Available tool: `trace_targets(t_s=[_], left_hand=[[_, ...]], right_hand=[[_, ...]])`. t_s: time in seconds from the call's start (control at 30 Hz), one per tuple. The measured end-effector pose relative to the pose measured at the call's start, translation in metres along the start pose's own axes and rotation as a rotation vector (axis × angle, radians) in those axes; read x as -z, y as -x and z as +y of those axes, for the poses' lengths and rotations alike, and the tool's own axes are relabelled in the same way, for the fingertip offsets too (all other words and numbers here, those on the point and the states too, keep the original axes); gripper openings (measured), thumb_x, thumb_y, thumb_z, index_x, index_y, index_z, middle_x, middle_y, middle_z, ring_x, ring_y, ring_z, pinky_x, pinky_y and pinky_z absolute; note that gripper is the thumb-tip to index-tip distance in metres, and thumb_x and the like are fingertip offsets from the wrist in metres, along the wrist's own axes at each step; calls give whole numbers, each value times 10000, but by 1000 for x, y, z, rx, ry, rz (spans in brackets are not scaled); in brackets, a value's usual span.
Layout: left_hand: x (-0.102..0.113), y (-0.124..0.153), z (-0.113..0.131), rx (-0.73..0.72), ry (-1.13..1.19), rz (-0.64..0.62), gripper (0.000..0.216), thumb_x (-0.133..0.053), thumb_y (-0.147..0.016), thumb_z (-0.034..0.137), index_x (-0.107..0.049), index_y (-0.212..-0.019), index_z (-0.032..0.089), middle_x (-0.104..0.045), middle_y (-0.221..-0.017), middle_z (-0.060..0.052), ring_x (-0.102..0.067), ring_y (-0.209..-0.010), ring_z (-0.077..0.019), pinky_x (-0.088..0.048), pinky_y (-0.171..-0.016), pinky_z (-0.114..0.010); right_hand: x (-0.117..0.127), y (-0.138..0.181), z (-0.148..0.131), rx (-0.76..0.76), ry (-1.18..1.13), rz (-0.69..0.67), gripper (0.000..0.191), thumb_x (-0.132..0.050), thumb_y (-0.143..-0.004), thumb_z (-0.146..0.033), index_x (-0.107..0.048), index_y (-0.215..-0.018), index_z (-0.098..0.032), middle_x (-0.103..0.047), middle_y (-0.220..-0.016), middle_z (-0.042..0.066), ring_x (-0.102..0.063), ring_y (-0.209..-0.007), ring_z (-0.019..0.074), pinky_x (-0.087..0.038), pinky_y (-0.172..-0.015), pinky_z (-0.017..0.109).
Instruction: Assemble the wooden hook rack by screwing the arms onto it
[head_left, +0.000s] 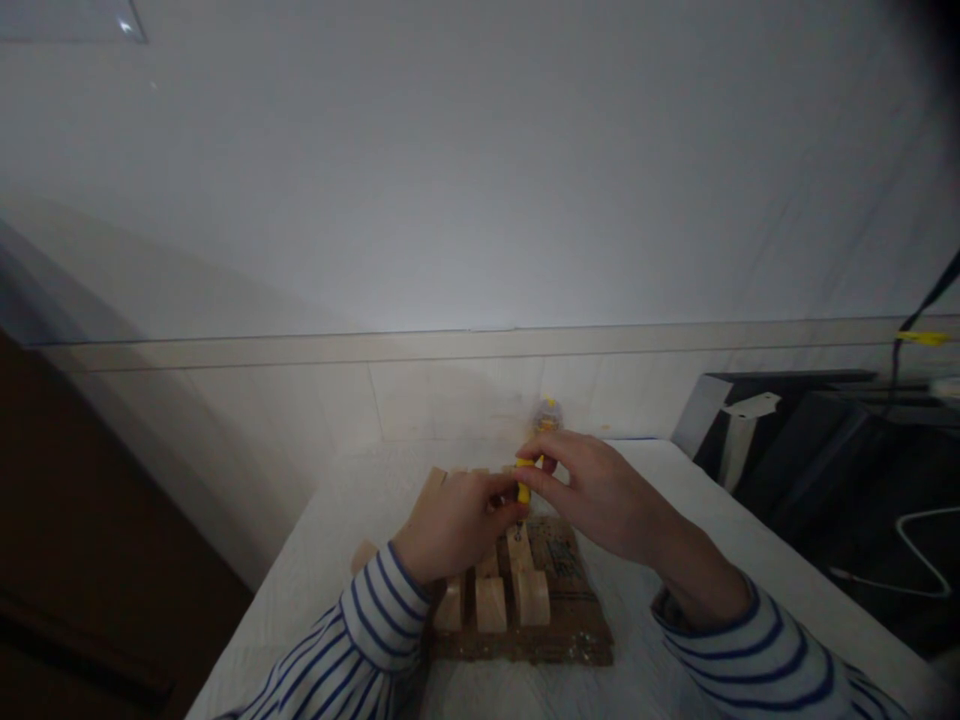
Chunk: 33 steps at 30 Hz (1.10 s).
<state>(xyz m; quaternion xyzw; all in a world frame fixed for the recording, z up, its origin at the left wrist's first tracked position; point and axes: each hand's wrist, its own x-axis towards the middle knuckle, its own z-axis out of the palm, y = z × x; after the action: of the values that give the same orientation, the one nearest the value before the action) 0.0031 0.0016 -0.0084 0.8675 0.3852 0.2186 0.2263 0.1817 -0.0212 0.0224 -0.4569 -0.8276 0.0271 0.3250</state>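
Observation:
My left hand (459, 522) and my right hand (596, 492) meet over a small white table (300, 590). Both are closed in a pinch on a small yellow object (524, 488) held between their fingertips. A clear and yellow rounded part (549, 414) shows just above my right hand's fingers. Below the hands lies a brown board (559, 610) with several pale wooden blocks (491, 600) standing on it. Both wrists wear blue and white striped sleeves.
A white wall with a pale baseboard (450, 345) rises behind the table. Dark flat panels (795, 440) lean at the right, with a white cable (919, 560) lying over a dark surface. A dark brown floor area (90, 560) lies at the left.

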Motion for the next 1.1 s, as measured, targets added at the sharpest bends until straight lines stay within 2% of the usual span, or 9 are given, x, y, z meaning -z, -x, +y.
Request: trace_targets(t_s=[0.2,0.43,0.57,0.83,1.1], left_hand=[[-2,0,-4,37,-16,27,264,-544,-878,380,-721,-943,195,-717,-796,-35,-618,-711,-180,-441,-660,-258],[1,2,-5,35,-10,5,267,-537,-877,371,-717,-896,174,-712,-782,-45,-610,-711,-178,-436,-655,-248],[2,1,-3,36,-13,-13,277,-519,-886,366,-708,-894,164,-706,-780,-52,-605,-702,-176,-429,-638,-244],[2,2,1,24,-54,-13,256,-488,-907,323,-696,-876,177,-696,-762,-46,-607,-721,-179,-422,-644,-244],[2,2,2,5,-94,-21,248,-464,-923,298,-683,-961,189,-685,-753,-35,-601,-690,-170,-425,-654,-252]], right_hand=[[1,0,-3,-15,-36,-1,89,-589,-876,-252,-640,-889,-180,-686,-813,37,-635,-770,185,-477,-702,318],[-1,4,3,-29,-156,-4,269,-550,-884,-267,-647,-1126,-198,-710,-1099,76,-650,-989,213,-514,-819,351],[-2,3,5,26,-170,-31,240,-531,-886,-220,-690,-1066,-207,-732,-1046,64,-665,-966,209,-512,-843,353],[-3,1,4,-32,-140,-14,188,-555,-879,-212,-693,-1007,-207,-738,-969,53,-667,-896,200,-509,-795,355],[-1,1,3,-40,-116,-24,147,-580,-878,-226,-676,-980,-182,-724,-900,45,-655,-807,183,-493,-727,326]])
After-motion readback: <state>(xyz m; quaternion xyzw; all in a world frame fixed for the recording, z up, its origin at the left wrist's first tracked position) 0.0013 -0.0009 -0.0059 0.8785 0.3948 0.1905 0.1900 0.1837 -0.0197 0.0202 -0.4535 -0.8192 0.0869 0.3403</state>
